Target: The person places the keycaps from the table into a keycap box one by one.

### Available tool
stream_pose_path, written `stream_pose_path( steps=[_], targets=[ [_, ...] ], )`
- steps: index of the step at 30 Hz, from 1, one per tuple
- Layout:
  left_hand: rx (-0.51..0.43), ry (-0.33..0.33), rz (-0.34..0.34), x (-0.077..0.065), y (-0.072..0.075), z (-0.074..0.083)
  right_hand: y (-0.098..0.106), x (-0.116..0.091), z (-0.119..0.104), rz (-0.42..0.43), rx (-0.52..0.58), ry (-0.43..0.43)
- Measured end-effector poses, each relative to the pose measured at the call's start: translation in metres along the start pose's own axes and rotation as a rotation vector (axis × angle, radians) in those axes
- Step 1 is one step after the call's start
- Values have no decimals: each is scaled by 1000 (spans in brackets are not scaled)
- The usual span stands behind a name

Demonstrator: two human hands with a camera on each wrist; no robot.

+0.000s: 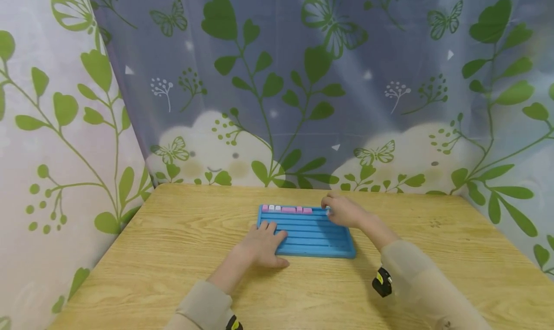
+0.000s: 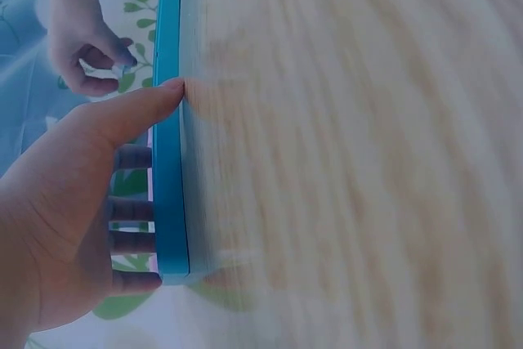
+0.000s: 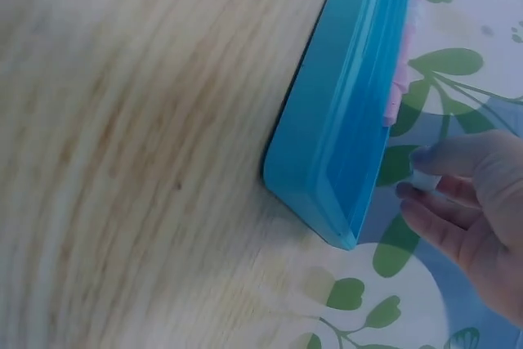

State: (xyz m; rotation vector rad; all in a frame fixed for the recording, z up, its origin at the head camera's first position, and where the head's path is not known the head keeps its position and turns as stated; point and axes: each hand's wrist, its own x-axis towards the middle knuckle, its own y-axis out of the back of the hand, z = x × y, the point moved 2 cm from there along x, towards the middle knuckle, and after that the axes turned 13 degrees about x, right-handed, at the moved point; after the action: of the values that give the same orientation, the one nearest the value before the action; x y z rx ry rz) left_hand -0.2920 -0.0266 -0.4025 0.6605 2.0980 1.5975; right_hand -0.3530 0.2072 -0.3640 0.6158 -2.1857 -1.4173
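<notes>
A blue tray (image 1: pixel 316 251) with long parallel grooves lies on the table. Along its far groove sits a row of small pink pieces (image 1: pixel 288 210) and white pieces (image 1: pixel 278 208), like keycaps. My left hand (image 1: pixel 261 246) rests over the tray's left part, fingers spread and fairly straight; in the left wrist view its thumb (image 2: pixel 151 108) touches the front wall. At the far right end of that row, my right hand (image 1: pixel 344 211) pinches a small white piece (image 1: pixel 327 209) between thumb and fingertips. Fingers partly cover this piece in the right wrist view.
The wooden table (image 1: pixel 186 253) extends around the tray on every side. Behind it hangs a patterned cloth (image 1: pixel 277 99) with leaves and butterflies, and another patterned cloth (image 1: pixel 65 142) hangs along the left side.
</notes>
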Motion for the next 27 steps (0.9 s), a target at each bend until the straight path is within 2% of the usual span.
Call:
stream_pose_path(
  steps=[5, 13, 20, 27],
  targets=[
    [16, -1, 7, 0, -1, 0, -5, 7, 2, -7, -55, 9],
    [15, 0, 5, 0, -1, 0, -8, 18, 8, 11, -65, -20],
    [21, -1, 15, 0, 0, 0, -11, 28, 7, -8, -52, 2],
    [23, -2, 10, -1, 1, 0, -17, 31, 9, 1, -52, -18]
  ],
)
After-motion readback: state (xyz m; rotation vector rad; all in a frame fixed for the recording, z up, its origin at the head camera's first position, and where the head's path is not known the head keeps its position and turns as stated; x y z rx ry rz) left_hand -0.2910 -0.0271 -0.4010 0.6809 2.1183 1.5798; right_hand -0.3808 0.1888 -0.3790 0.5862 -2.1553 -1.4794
